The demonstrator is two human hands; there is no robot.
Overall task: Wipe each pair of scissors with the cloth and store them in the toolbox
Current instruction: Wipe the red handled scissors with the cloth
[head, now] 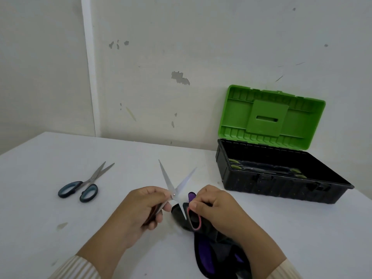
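Table [100, 228]: white and flat, fills the lower half of the frame and carries everything.
Toolbox [281, 184]: right of centre against the wall, with a black base and a green lid [271, 117] standing open. It is rigid plastic, probably light, and its wide mouth looks easy to drop things into. Olive-handled items [234, 167] lie inside; I cannot tell whether they are scissors.
Cloth [203, 250]: black and purple, bunched at lower centre under the right wrist. It is soft and limp, so it needs gathering into a pad before it will wipe well.
Left hand [141, 210]: at lower centre, its fingers are curled around 1 handle, which is mostly hidden in the palm.
Right hand [217, 208]: just right of it, its fingers are clenched on the red-rimmed handle loop. I cannot tell whether they also catch the cloth.
Open scissors [168, 180]: held between both hands above the table at centre, with 2 blades spread in a V pointing toward the wall. They are stiff steel, light, smooth and sharp-edged, so they are best held by the handles and wiped from pivot to tip along the flat, never across the edge.
Blue-handled scissors [86, 186]: lying at middle left, well apart from the hands, with blades slightly parted. They look equally light and are best lifted by the loops.
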